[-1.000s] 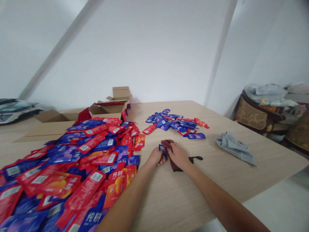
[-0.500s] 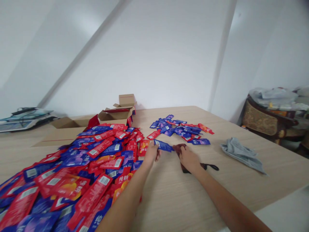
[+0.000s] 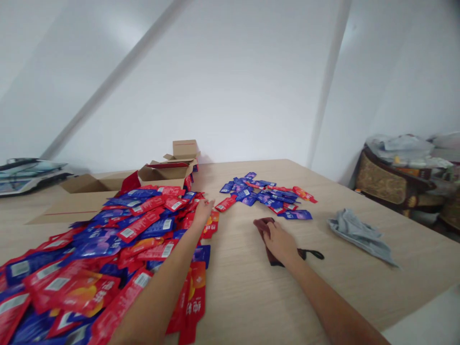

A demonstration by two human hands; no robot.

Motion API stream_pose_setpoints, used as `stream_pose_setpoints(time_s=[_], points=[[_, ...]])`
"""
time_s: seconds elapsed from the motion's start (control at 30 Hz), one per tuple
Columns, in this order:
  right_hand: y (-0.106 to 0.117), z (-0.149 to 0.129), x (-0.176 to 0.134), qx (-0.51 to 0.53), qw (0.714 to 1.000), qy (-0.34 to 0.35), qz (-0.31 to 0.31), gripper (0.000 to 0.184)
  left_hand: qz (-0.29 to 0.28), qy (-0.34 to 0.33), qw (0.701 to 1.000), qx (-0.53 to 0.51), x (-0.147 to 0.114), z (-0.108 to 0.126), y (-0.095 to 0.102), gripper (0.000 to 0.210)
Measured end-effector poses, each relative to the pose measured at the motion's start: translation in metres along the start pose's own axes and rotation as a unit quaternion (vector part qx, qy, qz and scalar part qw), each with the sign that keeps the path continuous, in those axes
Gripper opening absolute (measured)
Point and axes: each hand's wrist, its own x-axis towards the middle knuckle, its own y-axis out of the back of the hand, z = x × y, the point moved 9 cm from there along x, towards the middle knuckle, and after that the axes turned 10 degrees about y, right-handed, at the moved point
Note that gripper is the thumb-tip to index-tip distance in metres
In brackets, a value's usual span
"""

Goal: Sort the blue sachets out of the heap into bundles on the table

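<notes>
Between 7 and 8 o'clock from the view's centre, the left hand (image 3: 203, 211) is over the right-hand edge of a large heap of red and blue sachets (image 3: 151, 223); whether its fingers touch any is unclear. Between 4 and 5 o'clock, the right hand (image 3: 281, 242) grips a brown pouch (image 3: 269, 252) on the desk (image 3: 237, 292), its black strap (image 3: 314, 253) out at 3 o'clock. From that hand, a smaller sachet cluster (image 3: 268, 199) lies at 11 o'clock, a crumpled grey cloth (image 3: 359, 235) at 3. Open cartons (image 3: 163, 183) stand from 11 to 1 o'clock of the heap.

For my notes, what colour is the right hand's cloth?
The cloth is mostly brown; see head view.
</notes>
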Motion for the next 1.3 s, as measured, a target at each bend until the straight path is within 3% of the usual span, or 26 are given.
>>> stream_pose_setpoints(time_s=[0.1, 0.2, 0.27, 0.4, 0.53, 0.67, 0.73, 0.8, 0.9, 1.03, 1.17, 1.3], points=[[0.0, 0.003, 0.002, 0.011, 1.0, -0.002, 0.004, 0.026, -0.016, -0.013, 0.996, 0.092, 0.018, -0.005, -0.046, 0.039], [-0.001, 0.005, 0.003, 0.019, 1.0, -0.007, 0.001, 0.024, -0.046, -0.048, 0.97, 0.235, 0.021, -0.006, -0.079, 0.036], [-0.002, 0.006, 0.004, 0.023, 1.0, -0.008, -0.003, 0.023, -0.056, -0.069, 0.955, 0.284, 0.016, -0.006, -0.09, 0.025], [-0.001, 0.008, 0.004, 0.034, 0.999, -0.003, -0.001, 0.025, -0.057, -0.074, 0.965, 0.244, 0.004, -0.006, -0.089, 0.01], [0.0, 0.007, 0.002, 0.044, 0.999, 0.0, -0.002, 0.028, -0.062, -0.038, 0.983, 0.166, 0.002, -0.004, -0.053, 0.015], [-0.001, 0.007, 0.002, 0.039, 0.999, -0.005, -0.011, 0.03, -0.019, -0.044, 0.999, 0.023, 0.008, 0.024, 0.027, 0.024], [-0.001, 0.006, 0.002, 0.035, 0.999, -0.004, -0.01, 0.03, 0.03, -0.086, 0.976, -0.197, 0.008, 0.042, 0.073, 0.024], [-0.001, 0.005, 0.003, 0.032, 0.999, -0.001, -0.007, 0.029, 0.022, -0.085, 0.947, -0.31, 0.01, 0.048, 0.088, 0.028], [-0.001, 0.005, 0.003, 0.035, 0.999, 0.001, -0.005, 0.027, -0.039, -0.024, 0.958, -0.283, 0.015, 0.036, 0.053, 0.034], [-0.001, 0.006, 0.004, 0.046, 0.999, -0.004, -0.002, 0.026, -0.061, -0.009, 0.998, -0.024, 0.028, 0.011, -0.027, 0.034], [-0.002, 0.007, 0.005, 0.059, 0.998, -0.006, -0.001, 0.025, -0.078, -0.057, 0.987, 0.127, 0.043, 0.007, -0.095, 0.037], [-0.002, 0.008, 0.008, 0.061, 0.998, -0.004, 0.013, 0.025, -0.111, -0.114, 0.961, 0.226, 0.052, 0.017, -0.144, 0.048]])
